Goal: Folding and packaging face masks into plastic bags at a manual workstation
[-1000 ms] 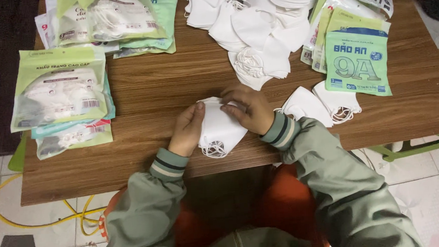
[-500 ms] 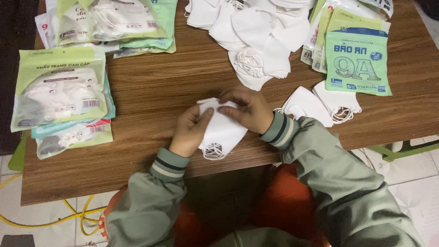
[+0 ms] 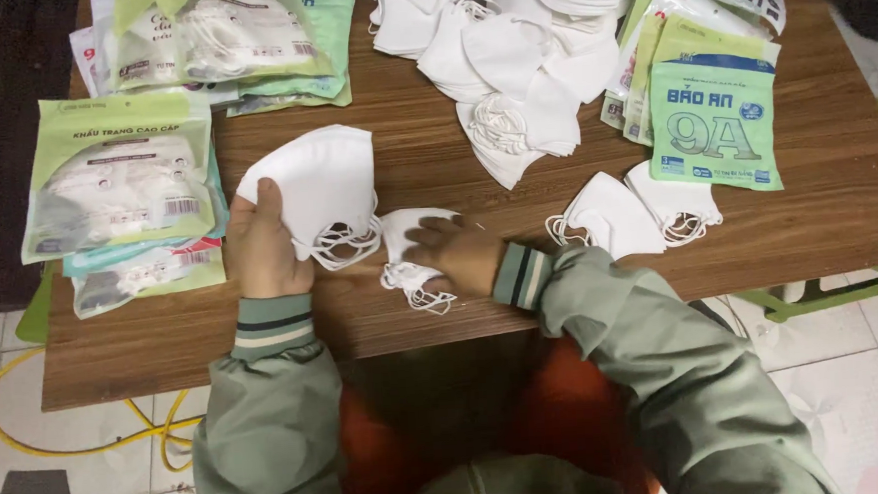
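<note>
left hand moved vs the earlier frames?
Yes. The left hand now holds a white mask lifted up and to the left, nearer the green packets; earlier it sat mid-table beside the right hand.

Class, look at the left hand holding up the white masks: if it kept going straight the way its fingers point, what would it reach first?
Probably the sealed mask packs at the table's far edge. The left hand, gripping a mask stack, points away across bare wood. Height above the table is unclear.
</note>
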